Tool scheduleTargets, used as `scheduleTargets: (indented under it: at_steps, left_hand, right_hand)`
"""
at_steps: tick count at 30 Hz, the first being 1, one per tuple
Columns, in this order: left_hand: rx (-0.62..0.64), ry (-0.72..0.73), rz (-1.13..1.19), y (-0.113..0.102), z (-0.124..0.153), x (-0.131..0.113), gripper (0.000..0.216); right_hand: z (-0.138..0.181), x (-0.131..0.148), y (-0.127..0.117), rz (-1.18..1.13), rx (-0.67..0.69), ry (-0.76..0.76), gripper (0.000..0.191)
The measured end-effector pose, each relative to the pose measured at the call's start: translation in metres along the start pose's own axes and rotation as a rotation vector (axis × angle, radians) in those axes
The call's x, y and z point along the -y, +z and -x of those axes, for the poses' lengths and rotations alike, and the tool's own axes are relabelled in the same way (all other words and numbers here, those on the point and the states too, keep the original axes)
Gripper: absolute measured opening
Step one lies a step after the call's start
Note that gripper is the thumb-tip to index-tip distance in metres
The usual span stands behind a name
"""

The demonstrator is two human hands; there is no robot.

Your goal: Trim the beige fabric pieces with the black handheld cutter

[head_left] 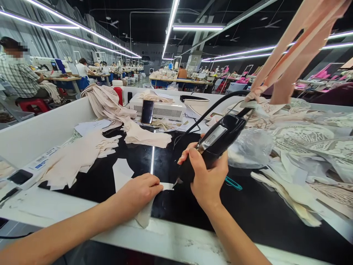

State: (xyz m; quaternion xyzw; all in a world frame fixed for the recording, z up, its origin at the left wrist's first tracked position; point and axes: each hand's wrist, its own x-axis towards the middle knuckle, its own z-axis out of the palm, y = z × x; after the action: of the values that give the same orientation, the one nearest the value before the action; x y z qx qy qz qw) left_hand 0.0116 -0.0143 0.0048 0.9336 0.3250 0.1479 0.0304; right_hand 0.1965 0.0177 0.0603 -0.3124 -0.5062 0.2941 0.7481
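Observation:
My right hand (208, 175) is wrapped around a black corded power tool (217, 136), tilted with its narrow metal tip pointing down to the left. That tip meets the end of a pale beige fabric piece (168, 186) on the black work surface. My left hand (142, 191) is closed over the same piece, fingers together, pressing it down; part of the fabric is hidden beneath the hand and hangs over the near edge. Just behind the left hand lies a white cut-out pattern (121, 173). Peach fabric strips (292, 48) tied to the tool's cord end run up to the right.
Beige fabric stacks (74, 154) lie left, with another stack (146, 136) ahead. A phone (147, 111) leans against a vented white box (162, 106). Lace pieces (300, 136), a clear plastic bag (249, 147) and a teal clip-like item (233, 183) are right. Co-workers sit farther off.

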Motion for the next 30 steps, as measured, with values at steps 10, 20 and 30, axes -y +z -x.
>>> scheduleTargets:
  at_steps: [10, 20, 30]
  left_hand:
    - [-0.073, 0.041, -0.076, 0.005, -0.002, -0.002, 0.024]
    - [-0.068, 0.048, -0.064, 0.004, -0.002, -0.004, 0.024]
    - [-0.051, 0.054, -0.044, 0.003, -0.001, -0.004, 0.021]
  right_hand:
    - [-0.002, -0.011, 0.018, -0.056, 0.013, 0.041, 0.034]
    - [0.001, -0.015, 0.016, -0.034, 0.037, 0.010, 0.026]
    - [-0.006, -0.011, 0.006, -0.039, -0.002, 0.009, 0.028]
